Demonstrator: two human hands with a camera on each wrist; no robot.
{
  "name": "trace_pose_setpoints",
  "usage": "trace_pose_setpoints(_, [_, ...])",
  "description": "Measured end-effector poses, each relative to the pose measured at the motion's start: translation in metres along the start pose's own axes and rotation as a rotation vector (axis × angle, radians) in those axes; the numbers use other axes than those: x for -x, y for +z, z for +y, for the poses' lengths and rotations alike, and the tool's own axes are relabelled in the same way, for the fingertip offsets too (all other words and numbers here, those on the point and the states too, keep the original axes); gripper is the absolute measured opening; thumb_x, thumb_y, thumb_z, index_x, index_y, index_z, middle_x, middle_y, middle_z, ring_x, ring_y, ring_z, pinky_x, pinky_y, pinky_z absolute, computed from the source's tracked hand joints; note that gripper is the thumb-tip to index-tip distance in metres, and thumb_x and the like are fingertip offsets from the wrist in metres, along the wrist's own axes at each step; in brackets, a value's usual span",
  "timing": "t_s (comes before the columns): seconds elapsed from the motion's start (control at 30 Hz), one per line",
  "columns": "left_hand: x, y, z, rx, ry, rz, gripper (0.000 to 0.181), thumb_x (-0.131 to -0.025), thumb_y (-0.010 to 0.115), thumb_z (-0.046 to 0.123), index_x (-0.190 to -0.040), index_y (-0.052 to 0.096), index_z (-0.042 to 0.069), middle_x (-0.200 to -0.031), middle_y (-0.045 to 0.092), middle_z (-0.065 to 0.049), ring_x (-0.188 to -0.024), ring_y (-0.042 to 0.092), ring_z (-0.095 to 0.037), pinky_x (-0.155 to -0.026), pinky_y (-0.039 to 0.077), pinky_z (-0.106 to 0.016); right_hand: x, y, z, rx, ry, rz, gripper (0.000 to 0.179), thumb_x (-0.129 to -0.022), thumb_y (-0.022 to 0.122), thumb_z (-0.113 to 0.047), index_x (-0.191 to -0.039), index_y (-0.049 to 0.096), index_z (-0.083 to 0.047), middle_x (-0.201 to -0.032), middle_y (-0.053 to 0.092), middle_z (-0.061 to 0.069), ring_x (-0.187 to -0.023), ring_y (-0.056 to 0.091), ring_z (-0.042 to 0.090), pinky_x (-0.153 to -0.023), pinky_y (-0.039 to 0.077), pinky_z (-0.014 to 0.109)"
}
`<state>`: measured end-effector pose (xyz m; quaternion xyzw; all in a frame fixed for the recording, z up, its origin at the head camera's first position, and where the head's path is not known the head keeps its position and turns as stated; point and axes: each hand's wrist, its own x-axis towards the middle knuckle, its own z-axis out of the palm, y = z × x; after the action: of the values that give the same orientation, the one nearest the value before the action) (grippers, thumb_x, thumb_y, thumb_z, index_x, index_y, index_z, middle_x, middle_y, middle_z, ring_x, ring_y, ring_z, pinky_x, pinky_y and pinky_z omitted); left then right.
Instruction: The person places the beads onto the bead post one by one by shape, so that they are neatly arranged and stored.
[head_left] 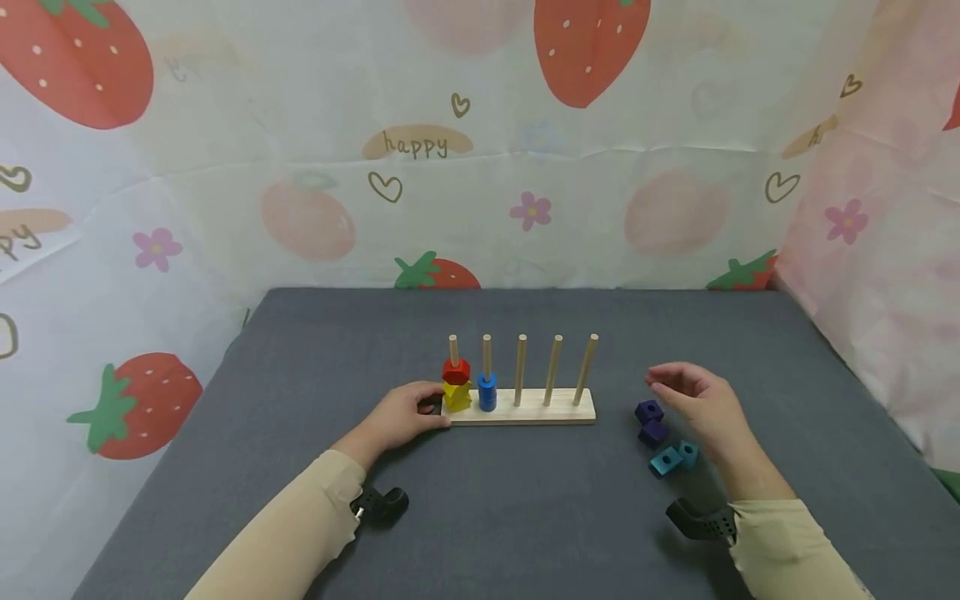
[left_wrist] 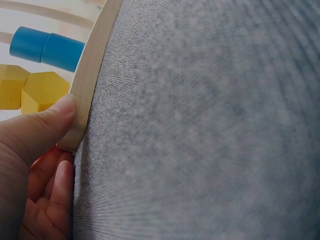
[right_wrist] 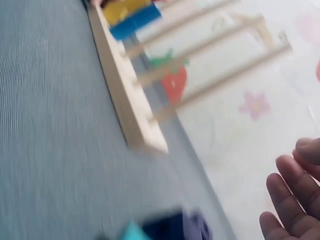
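My left hand [head_left: 402, 410] grips the left end of a wooden peg board [head_left: 532, 400], its thumb on the board's edge in the left wrist view. The first peg carries yellow pieces [head_left: 457, 398] with red pieces [head_left: 455, 372] above them. Blue cylinders [head_left: 487, 394] are stacked on the second peg, while the other three pegs are bare. To the board's right, my right hand [head_left: 703, 407] hovers with loosely bent fingers and nothing visible in them. Beside and below it lie two purple blocks [head_left: 653, 432] and two teal blocks [head_left: 665, 462].
A grey cloth [head_left: 517, 508] covers the table. Behind it hangs a white curtain [head_left: 315, 100] printed with strawberries, with a pink one [head_left: 892, 292] at the right. A black wrist device [head_left: 701, 520] sits at the right cuff, another [head_left: 380, 505] at the left.
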<state>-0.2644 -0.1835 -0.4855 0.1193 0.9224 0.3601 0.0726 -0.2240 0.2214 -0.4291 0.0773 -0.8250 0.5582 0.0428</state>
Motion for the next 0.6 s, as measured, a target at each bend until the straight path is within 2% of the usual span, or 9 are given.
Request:
trace_pose_setpoints(0.17, [0.0, 0.0, 0.0, 0.004, -0.008, 0.0, 0.05, -0.077, 0.074, 0.027, -0.123, 0.058, 0.015, -0.121, 0.056, 0.0, -0.107, 0.054, -0.014, -0.091, 0.047, -0.031, 0.011, -0.027, 0.019, 0.001, 0.004, 0.038, 0.03, -0.09, 0.059, -0.022, -0.111, 0.059, 0.0, -0.096, 0.064, -0.011, -0.09, 0.058, -0.001, -0.074, 0.046, 0.011])
trace_pose_setpoints(0.37, [0.0, -0.001, 0.001, 0.008, -0.011, -0.001, 0.05, -0.077, 0.074, 0.028, -0.123, 0.058, 0.016, -0.121, 0.056, 0.001, -0.106, 0.053, -0.013, -0.091, 0.046, -0.031, 0.022, -0.054, 0.043, 0.111, 0.044, 0.096, 0.04, -0.091, 0.058, -0.025, -0.115, 0.054, 0.007, -0.093, 0.063, -0.013, -0.085, 0.057, -0.004, -0.07, 0.047, 0.011])
trace_pose_setpoints(0.5, [0.0, 0.0, 0.0, 0.007, -0.001, -0.003, 0.05, -0.078, 0.073, 0.028, -0.124, 0.057, 0.015, -0.12, 0.057, 0.0, -0.106, 0.054, -0.013, -0.091, 0.047, -0.032, 0.028, -0.069, 0.055, 0.194, 0.11, 0.09, 0.044, -0.09, 0.059, -0.028, -0.119, 0.053, 0.006, -0.095, 0.061, -0.017, -0.084, 0.053, -0.011, -0.069, 0.044, 0.009])
trace_pose_setpoints(0.6, [0.0, 0.0, -0.001, 0.01, -0.002, -0.006, 0.05, -0.078, 0.073, 0.028, -0.124, 0.057, 0.015, -0.12, 0.057, 0.001, -0.106, 0.054, -0.013, -0.091, 0.047, -0.031, 0.032, -0.075, 0.061, 0.258, 0.165, 0.055, 0.048, -0.088, 0.061, -0.03, -0.122, 0.053, 0.004, -0.1, 0.062, -0.011, -0.083, 0.05, -0.013, -0.068, 0.043, 0.011])
